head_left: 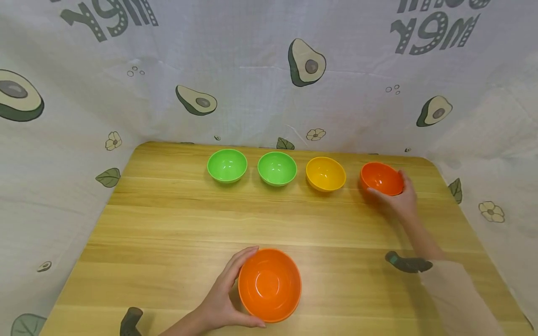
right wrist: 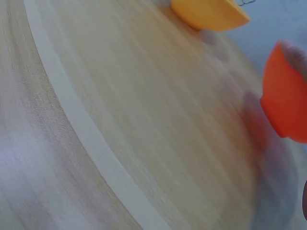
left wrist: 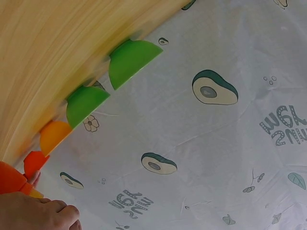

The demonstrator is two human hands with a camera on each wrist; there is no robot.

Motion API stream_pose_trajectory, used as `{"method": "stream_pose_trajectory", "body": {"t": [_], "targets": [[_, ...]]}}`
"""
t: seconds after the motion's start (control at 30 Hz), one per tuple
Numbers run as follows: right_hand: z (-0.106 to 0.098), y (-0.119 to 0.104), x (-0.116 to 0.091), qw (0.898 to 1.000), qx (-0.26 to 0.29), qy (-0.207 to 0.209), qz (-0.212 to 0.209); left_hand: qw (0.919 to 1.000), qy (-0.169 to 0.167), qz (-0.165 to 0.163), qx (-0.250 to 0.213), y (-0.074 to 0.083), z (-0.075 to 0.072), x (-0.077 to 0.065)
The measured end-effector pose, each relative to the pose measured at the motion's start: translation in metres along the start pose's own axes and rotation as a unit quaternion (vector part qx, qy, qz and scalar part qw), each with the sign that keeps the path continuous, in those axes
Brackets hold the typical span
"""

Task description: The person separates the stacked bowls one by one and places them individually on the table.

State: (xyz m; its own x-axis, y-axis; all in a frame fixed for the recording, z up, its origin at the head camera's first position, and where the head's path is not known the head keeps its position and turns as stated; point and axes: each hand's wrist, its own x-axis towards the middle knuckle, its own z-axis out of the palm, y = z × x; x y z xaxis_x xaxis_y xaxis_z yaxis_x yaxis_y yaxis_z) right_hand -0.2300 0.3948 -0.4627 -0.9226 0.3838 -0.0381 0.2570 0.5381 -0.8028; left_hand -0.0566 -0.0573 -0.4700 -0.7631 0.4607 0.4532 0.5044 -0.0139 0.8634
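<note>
- Left hand (head_left: pixel 218 299) grasps a large orange bowl (head_left: pixel 270 284).
- Right hand (head_left: pixel 404 199) grasps a red-orange bowl (head_left: pixel 381 178).
- Left of that: a yellow bowl (head_left: pixel 325 173), two green bowls (head_left: pixel 277 168).

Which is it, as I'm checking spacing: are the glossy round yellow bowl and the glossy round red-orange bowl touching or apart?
Apart: the head view shows wooden tabletop between the yellow bowl and the red-orange bowl.

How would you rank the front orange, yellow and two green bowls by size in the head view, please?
Front orange bowl: largest, also nearest
Yellow bowl, left green bowl, right green bowl: too alike to rank
</note>
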Motion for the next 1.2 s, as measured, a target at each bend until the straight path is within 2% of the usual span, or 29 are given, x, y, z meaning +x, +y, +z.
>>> {"method": "stream_pose_trajectory", "body": {"t": [0.17, 0.33, 0.6, 0.77, 0.9, 1.07, 1.2], "targets": [[0.008, 0.007, 0.003, 1.000, 0.002, -0.002, 0.011, 1.0000, -0.001, -0.006, 0.006, 0.001, -0.001, 0.000], [0.009, 0.011, 0.003, 1.000, -0.008, 0.007, -0.002, 0.9999, -0.004, -0.001, 0.010, 0.001, 0.000, 0.000], [0.006, 0.011, 0.002, 0.998, -0.055, -0.027, -0.021, 1.0000, -0.003, 0.005, 0.006, -0.001, 0.000, 0.000], [0.006, 0.011, -0.001, 0.998, -0.054, -0.033, -0.024, 0.9998, -0.001, 0.016, 0.010, -0.003, 0.000, 0.000], [0.007, 0.010, -0.003, 0.999, -0.028, -0.015, -0.038, 0.9997, -0.002, 0.019, 0.015, 0.002, 0.000, 0.002], [0.005, 0.007, -0.007, 0.998, 0.004, 0.020, -0.052, 0.9998, -0.004, 0.014, 0.011, 0.019, -0.003, 0.009], [0.003, 0.003, -0.011, 0.997, 0.012, 0.035, -0.065, 0.9995, -0.005, 0.028, 0.016, 0.025, -0.005, 0.012]]}}
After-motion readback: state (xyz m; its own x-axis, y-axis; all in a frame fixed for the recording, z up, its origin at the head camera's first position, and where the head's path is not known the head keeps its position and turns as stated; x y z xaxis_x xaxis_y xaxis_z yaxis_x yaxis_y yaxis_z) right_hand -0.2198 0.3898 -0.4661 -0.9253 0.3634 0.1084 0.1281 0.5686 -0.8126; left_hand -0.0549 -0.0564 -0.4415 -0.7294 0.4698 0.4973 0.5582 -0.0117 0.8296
